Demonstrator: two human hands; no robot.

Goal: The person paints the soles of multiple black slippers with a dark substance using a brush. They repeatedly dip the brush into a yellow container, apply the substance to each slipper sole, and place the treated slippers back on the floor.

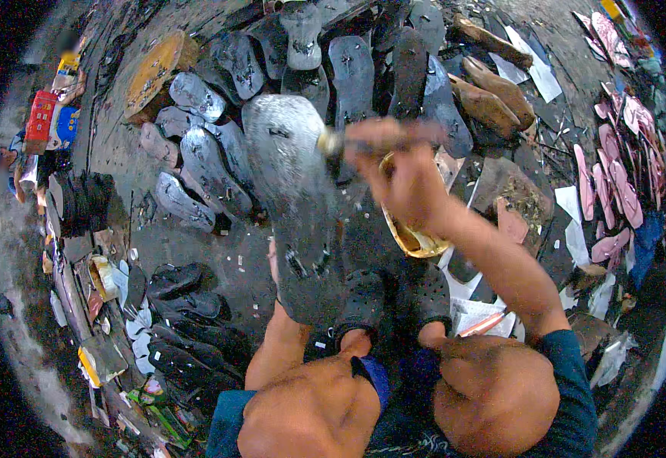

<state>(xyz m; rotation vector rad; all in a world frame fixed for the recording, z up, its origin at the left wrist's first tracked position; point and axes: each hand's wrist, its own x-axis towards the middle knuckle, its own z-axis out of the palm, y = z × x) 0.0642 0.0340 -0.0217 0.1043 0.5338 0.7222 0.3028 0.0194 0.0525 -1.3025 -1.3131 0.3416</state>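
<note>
A large dark shoe sole [291,183] is held up in front of me, its upper part shiny and wet-looking. Only a sliver of my left hand [273,263] shows at its left edge; the fingers are hidden behind the sole, which rests in its grip. Smeared by motion, my right hand [405,179] is closed round the handle of a brush [330,142], whose tip is at the sole's right edge. Below that hand stands a tub [417,243] with yellowish, glue-like stuff on its wall.
Several dark soles [209,164] lie spread ahead, some glossy. Brown shoe lasts [493,99] and a wooden block [157,72] lie beyond. Pink slippers [619,183] are heaped at right, black footwear [188,328] at left. A person [16,164] is at far left.
</note>
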